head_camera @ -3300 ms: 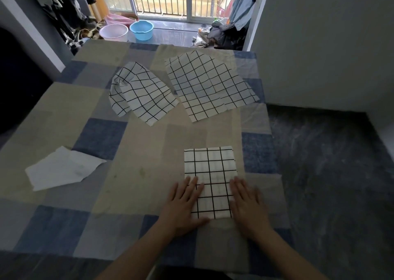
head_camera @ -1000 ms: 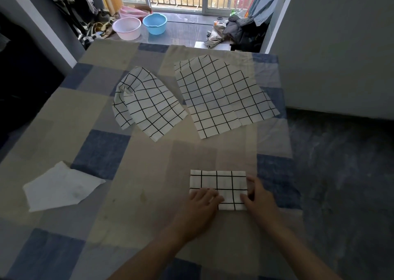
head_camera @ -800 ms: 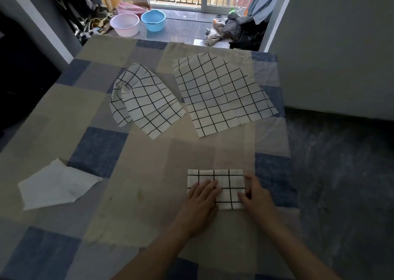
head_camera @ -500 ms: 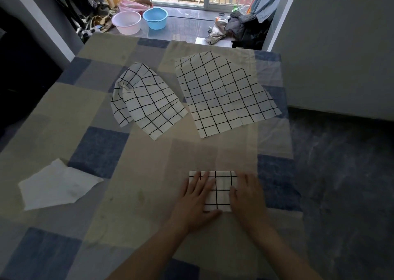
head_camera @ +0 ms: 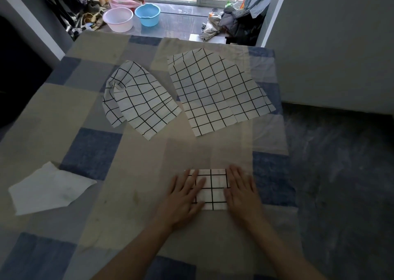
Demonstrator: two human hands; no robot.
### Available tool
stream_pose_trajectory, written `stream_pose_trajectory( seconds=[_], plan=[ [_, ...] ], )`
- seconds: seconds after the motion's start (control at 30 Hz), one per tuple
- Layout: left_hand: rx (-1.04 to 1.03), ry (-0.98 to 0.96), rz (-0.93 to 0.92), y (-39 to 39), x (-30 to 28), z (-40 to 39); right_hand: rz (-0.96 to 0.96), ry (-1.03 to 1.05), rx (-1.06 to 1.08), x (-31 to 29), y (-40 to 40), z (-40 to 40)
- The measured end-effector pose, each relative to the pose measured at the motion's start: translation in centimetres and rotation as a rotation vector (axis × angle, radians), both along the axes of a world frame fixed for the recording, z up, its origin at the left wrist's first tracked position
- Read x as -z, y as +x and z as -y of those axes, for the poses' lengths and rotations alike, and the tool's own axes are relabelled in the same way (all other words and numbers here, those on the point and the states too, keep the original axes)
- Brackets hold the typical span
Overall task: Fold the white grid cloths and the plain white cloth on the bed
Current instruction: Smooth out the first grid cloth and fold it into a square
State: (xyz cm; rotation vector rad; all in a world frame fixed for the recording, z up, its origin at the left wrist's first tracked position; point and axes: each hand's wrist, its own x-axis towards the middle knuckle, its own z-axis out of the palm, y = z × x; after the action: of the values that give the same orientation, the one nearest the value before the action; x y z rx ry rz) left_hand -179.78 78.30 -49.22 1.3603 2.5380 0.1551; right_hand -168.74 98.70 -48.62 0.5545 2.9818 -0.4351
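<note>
Now halved again into a small folded white grid cloth (head_camera: 211,189) near the patchwork bedspread (head_camera: 96,151) front edge, pinned under flat, straight-fingered left hand (head_camera: 183,196) and right hand (head_camera: 242,191), apparently setting creases.

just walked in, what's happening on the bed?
A person is folding cloths on the bed. Both the left hand and the right hand lie flat with fingers straight on a small folded grid cloth near the front edge. Two more grid cloths are not yet folded: a rumpled one and a spread one farther back. The plain white cloth lies crumpled at the left, untouched.
</note>
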Motion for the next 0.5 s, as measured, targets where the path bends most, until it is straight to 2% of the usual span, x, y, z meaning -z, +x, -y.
stream_pose_trajectory(
  seconds=[0.2, 0.3, 0.4, 0.47, 0.5],
  plan=[
    [-0.015, -0.100, 0.004, -0.7, -0.7, 0.8, 0.103, 0.037, 0.021, -1.4, 0.2, -1.8],
    [-0.015, -0.127, 0.030, -0.7, -1.0, 0.5, 0.005, 0.044, 0.099, -3.1, -1.5, -0.3],
    [0.014, -0.121, 0.060, -0.9, -0.8, 0.6, -0.119, -0.013, -0.113, -3.7, -1.8, 2.6],
    [0.019, -0.122, 0.081, -1.0, -0.9, 0.6, -0.062, -0.088, -0.237, -2.6, -0.8, 3.9],
    [0.007, -0.126, 0.072, -1.0, -1.0, 0.5, -0.017, -0.087, -0.232, -1.9, -0.2, 3.9]
  ],
)
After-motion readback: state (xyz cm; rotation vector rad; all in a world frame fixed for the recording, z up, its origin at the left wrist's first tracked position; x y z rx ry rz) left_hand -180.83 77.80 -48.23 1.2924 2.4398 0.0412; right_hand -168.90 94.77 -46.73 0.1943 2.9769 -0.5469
